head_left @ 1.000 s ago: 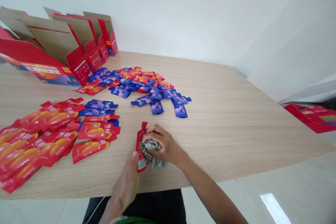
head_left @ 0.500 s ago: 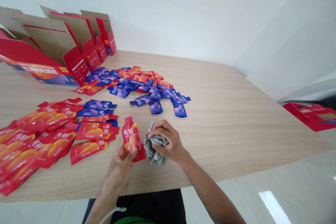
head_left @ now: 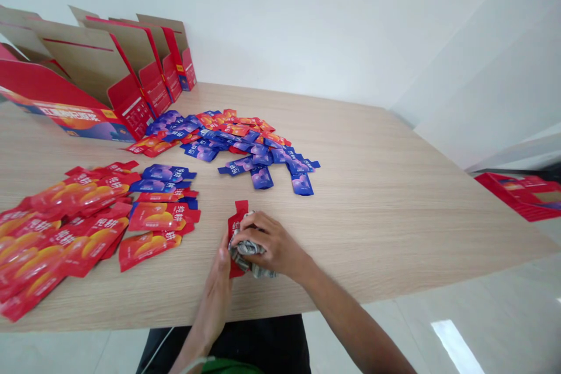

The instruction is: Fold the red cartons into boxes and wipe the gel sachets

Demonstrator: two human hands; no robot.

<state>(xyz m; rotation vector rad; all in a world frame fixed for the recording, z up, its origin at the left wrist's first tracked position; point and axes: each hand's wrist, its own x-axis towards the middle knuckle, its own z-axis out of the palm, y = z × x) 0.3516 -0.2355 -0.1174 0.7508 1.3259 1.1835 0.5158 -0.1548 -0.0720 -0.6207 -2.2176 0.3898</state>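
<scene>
Near the front edge of the table, my left hand [head_left: 220, 274] holds a red pouch [head_left: 235, 222] upright by its left side, fingers mostly behind it. My right hand [head_left: 274, 244] is closed on a crumpled grey striped cloth [head_left: 245, 250], pressed against the pouch's printed face. The cloth covers most of the pouch; its narrow top and lower corner still show. Left of my hands lies a pile of red pouches [head_left: 83, 234], with a short stack of red and blue pouches [head_left: 164, 216] beside it.
A loose heap of blue and red pouches [head_left: 236, 140] spreads across the middle of the table [head_left: 372, 198]. Several open red cartons [head_left: 87, 105] stand at the back left against the wall. Another red box [head_left: 521, 193] is beyond the table's right side.
The cloth in my right hand has moved left onto the pouch's face. My left hand has turned the pouch and shifted it slightly right, so its print is now mostly covered.
</scene>
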